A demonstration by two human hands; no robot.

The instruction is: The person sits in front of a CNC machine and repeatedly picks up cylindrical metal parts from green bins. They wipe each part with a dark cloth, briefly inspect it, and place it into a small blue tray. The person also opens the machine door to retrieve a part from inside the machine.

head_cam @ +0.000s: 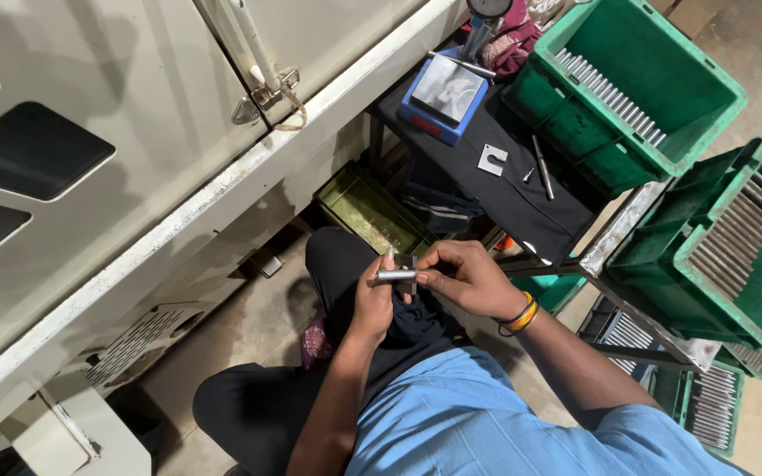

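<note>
A short shiny metal rod point(396, 275) lies across my fingers at chest height, above my dark-trousered knee. My left hand point(370, 301) pinches its left end. My right hand point(467, 277) holds a small flat grey metal gauge piece point(406, 263) against the rod's right end. A coloured band circles my right wrist.
A large cream machine housing point(134, 150) fills the left. A black side table point(504, 176) carries a blue-framed block point(444, 95), a slotted plate point(491, 159) and a slim tool point(543, 167). Green crates point(637, 84) point(743, 238) holding several metal rods stand at right.
</note>
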